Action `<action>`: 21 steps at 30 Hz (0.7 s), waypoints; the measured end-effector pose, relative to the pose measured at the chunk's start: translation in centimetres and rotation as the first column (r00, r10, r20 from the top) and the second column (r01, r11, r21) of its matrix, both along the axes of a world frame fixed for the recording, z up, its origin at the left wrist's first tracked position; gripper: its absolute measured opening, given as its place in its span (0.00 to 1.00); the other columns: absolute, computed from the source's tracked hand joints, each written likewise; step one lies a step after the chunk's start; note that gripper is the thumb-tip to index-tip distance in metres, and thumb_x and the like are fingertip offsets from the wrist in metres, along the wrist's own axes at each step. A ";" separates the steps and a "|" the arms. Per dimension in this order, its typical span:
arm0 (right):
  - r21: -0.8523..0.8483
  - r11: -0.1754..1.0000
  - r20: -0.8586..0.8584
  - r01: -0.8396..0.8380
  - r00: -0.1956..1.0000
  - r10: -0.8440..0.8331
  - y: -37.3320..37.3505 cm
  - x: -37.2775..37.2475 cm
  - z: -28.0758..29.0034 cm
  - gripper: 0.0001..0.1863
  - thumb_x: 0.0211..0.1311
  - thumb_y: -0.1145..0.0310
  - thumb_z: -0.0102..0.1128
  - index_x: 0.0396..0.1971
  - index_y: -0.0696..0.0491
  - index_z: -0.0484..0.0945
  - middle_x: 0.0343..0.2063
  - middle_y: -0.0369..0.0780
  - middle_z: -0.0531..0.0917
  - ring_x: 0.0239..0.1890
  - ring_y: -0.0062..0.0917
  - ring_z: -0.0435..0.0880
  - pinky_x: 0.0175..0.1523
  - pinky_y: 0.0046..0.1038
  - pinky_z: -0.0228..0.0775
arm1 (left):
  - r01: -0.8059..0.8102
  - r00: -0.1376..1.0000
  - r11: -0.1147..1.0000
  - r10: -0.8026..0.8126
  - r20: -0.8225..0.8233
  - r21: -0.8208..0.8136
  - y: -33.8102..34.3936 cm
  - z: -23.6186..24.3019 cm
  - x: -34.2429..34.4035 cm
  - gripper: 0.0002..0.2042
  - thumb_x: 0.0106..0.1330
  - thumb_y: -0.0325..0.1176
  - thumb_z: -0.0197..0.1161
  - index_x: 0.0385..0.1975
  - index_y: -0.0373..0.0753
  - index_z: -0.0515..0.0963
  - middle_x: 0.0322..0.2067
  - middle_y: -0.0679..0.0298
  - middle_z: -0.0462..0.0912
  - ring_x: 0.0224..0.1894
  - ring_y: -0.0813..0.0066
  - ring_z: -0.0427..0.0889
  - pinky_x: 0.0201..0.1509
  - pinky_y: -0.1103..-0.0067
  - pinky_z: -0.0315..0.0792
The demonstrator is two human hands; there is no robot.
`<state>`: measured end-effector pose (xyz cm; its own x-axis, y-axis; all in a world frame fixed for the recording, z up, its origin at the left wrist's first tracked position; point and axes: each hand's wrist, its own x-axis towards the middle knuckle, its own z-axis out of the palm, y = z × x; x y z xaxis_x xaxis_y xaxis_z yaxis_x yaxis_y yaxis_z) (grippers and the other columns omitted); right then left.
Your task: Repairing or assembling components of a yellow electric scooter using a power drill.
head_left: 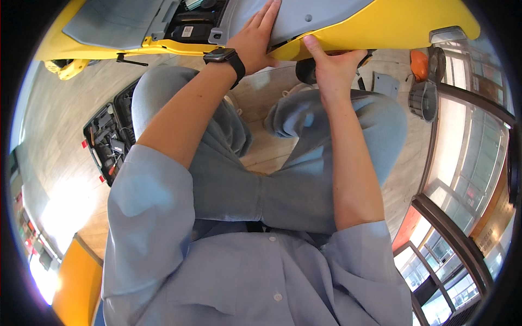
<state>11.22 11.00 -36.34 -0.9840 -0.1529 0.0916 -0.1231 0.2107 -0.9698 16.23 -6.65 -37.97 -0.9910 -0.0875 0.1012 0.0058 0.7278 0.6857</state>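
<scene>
A large yellow body (397, 24) with a grey top panel (304, 11) spans the upper view, with an open compartment (190, 22) holding black parts. My left hand (255, 41), wearing a black watch, rests on the grey panel near the seam, its fingers stretched out. My right hand (334, 70) grips the lower edge of the yellow panel, thumb pressed on its face and the other fingers partly hidden behind it. A black part (306, 70) shows underneath, partly covered by my right hand.
An open toolcase (109, 138) lies left of my knees. At right are a grey plate (385, 84), an orange object (418, 65), a dark bin (421, 100) and framed glass panels (467, 163). A yellow board (76, 277) stands at lower left.
</scene>
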 end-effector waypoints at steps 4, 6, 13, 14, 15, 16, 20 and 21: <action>-0.011 0.997 -0.100 0.077 0.992 -0.078 0.1 -0.3 -0.7 0.51 0.40 0.55 0.84 0.53 0.64 0.55 0.50 0.52 0.76 0.53 0.37 0.77 0.60 0.32 0.69 | 0.014 0.945 0.992 0.027 0.326 -0.124 -0.7 0.2 1.1 0.55 0.56 0.42 0.72 0.73 0.33 0.35 0.67 0.36 0.57 0.58 0.38 0.73 0.61 0.59 0.70; 0.021 0.996 -0.099 0.086 0.992 -0.084 -0.2 -0.2 -1.2 0.51 0.40 0.54 0.84 0.53 0.64 0.55 0.51 0.52 0.75 0.53 0.38 0.78 0.59 0.32 0.70 | 0.014 0.946 0.990 0.033 0.322 -0.141 -1.2 -0.8 1.5 0.53 0.58 0.43 0.70 0.73 0.33 0.35 0.67 0.36 0.57 0.56 0.39 0.75 0.59 0.59 0.72; 0.291 0.957 0.044 -0.006 0.999 -0.007 -0.6 0.8 -1.3 0.53 0.39 0.55 0.85 0.52 0.67 0.53 0.50 0.51 0.75 0.53 0.34 0.78 0.59 0.28 0.70 | 0.024 0.971 0.969 0.036 0.237 -0.245 -1.0 -3.2 2.1 0.48 0.64 0.48 0.63 0.72 0.28 0.40 0.66 0.36 0.60 0.56 0.40 0.75 0.58 0.59 0.72; 0.377 0.926 0.064 0.025 0.997 -0.053 -0.9 1.2 -0.7 0.52 0.39 0.55 0.85 0.51 0.67 0.54 0.49 0.52 0.76 0.50 0.34 0.79 0.57 0.29 0.72 | 0.014 0.972 0.966 0.047 0.231 -0.258 -1.0 -3.2 2.2 0.47 0.64 0.49 0.63 0.71 0.28 0.40 0.66 0.36 0.60 0.56 0.41 0.75 0.57 0.59 0.72; 0.461 0.886 0.081 0.051 0.992 -0.099 -1.2 1.5 -0.3 0.51 0.39 0.56 0.85 0.49 0.68 0.55 0.48 0.52 0.77 0.48 0.34 0.81 0.55 0.29 0.73 | 0.014 0.971 0.966 0.049 0.234 -0.260 -1.0 -3.3 2.5 0.47 0.64 0.49 0.63 0.71 0.28 0.40 0.66 0.36 0.60 0.56 0.41 0.75 0.57 0.59 0.72; 0.461 0.886 0.080 0.051 0.992 -0.099 -1.2 1.5 -0.3 0.51 0.39 0.56 0.85 0.49 0.68 0.55 0.48 0.52 0.77 0.48 0.34 0.81 0.55 0.29 0.73 | 0.008 0.969 0.964 0.058 0.239 -0.267 -0.9 -3.2 2.6 0.46 0.65 0.49 0.62 0.71 0.28 0.41 0.66 0.37 0.61 0.56 0.41 0.75 0.57 0.59 0.72; 0.331 0.941 0.007 0.066 0.997 -0.072 -0.5 0.6 -2.9 0.49 0.37 0.58 0.86 0.48 0.65 0.57 0.45 0.53 0.79 0.47 0.36 0.82 0.54 0.30 0.74 | -0.007 0.938 0.955 0.109 0.329 -0.298 -0.2 -2.3 2.6 0.45 0.66 0.49 0.61 0.71 0.29 0.43 0.66 0.40 0.62 0.57 0.43 0.75 0.57 0.57 0.71; 0.167 0.985 -0.080 0.046 0.996 -0.033 0.1 0.3 -4.2 0.49 0.36 0.58 0.86 0.49 0.64 0.57 0.43 0.52 0.81 0.47 0.37 0.83 0.54 0.30 0.74 | -0.006 0.938 0.955 0.107 0.329 -0.295 0.0 -2.7 2.4 0.45 0.66 0.49 0.61 0.71 0.29 0.43 0.66 0.40 0.62 0.57 0.43 0.75 0.57 0.57 0.71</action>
